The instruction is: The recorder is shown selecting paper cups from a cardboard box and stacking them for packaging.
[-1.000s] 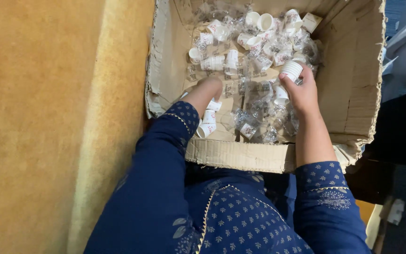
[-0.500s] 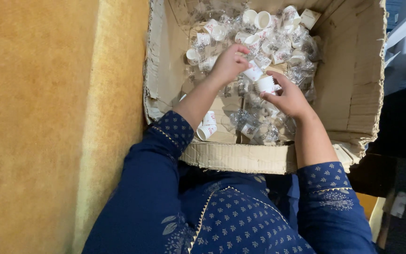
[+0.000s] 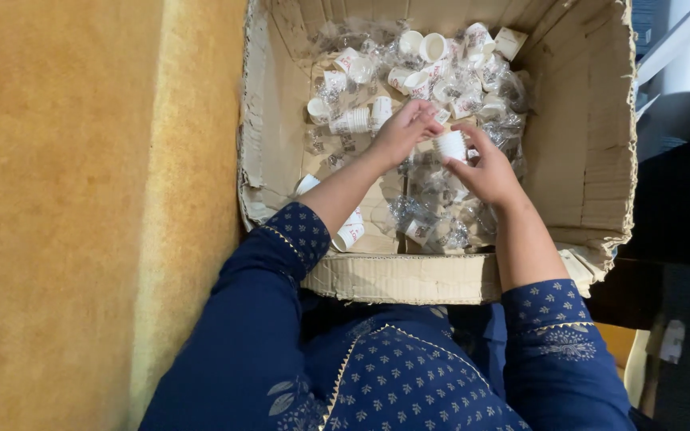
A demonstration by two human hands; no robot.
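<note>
Mustard-yellow carpeted floor (image 3: 65, 215) running along left of open brown cardboard box (image 3: 592, 120). Sitting against near wall of box, lap in dark blue patterned sleeves. Reaching both hands inside. Right hand (image 3: 485, 172) curling fingers round small white ribbed paper cup (image 3: 450, 145), holding it above centre of box. Left hand (image 3: 401, 132) half-closed, fingertips touching or just beside same cup; grip not clear. Lying loose all over box bottom: more small white paper cups (image 3: 429, 48) mixed with crumpled clear plastic wrappers (image 3: 433, 215).
</note>
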